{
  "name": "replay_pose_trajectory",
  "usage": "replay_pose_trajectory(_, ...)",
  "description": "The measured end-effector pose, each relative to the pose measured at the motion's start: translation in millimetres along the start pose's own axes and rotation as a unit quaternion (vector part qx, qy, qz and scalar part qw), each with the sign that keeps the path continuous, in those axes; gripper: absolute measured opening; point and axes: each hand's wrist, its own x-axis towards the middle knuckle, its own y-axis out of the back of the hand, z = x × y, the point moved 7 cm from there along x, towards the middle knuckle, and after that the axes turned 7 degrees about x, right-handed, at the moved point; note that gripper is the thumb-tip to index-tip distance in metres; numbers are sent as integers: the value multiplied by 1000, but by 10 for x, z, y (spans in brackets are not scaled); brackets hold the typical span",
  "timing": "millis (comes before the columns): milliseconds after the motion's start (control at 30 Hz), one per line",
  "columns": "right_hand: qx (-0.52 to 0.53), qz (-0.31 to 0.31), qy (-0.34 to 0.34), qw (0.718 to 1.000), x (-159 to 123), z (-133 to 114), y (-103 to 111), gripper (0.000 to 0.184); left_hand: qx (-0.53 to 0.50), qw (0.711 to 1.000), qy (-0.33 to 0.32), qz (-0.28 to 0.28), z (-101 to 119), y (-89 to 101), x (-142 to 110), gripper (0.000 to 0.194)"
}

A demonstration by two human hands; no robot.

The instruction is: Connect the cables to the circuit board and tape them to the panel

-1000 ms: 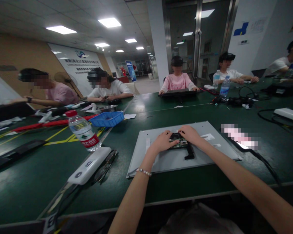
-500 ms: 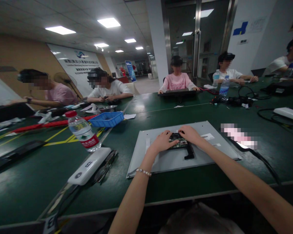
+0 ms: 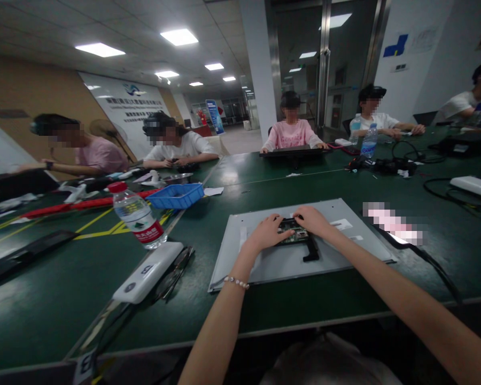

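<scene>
A grey flat panel [image 3: 336,251] lies face down on the green table [image 3: 284,305] in front of me. At its middle sits a small circuit board [image 3: 294,234] with a black strip [image 3: 312,250] running down from it. My left hand [image 3: 268,233] rests curled on the board's left side, fingertips on the board. My right hand [image 3: 311,220] is curled over the board's upper right edge and pinches it. A bead bracelet circles my left wrist.
A water bottle [image 3: 138,216], a white power bank [image 3: 147,272] and glasses [image 3: 174,274] lie to the left. A blue tray [image 3: 175,195] sits further back. A black cable [image 3: 428,262] runs off the right. Several people work around the table's far sides.
</scene>
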Motion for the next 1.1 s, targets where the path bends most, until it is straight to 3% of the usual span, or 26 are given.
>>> replay_pose_trajectory(167, 33, 25, -3, 999, -16, 68, 120, 27, -2, 1000, -2, 4, 10, 13, 5, 68)
replay_pose_trajectory(333, 54, 66, -20, 996, -82, 267, 457, 26, -9, 1000, 3, 1, 10, 29, -2, 69)
replay_pose_trajectory(433, 45, 30, -52, 997, -154, 486, 543, 27, -14, 1000, 3, -4, 13, 32, -5, 70)
replay_pose_trajectory(633, 51, -59, -96, 992, -401, 837, 370, 31, -15, 1000, 1, -7, 13, 18, 0, 74)
replay_pose_trajectory(1100, 153, -34, -104, 982, -518, 690, 277, 18, -15, 1000, 2, 4, 15, 61, -3, 69)
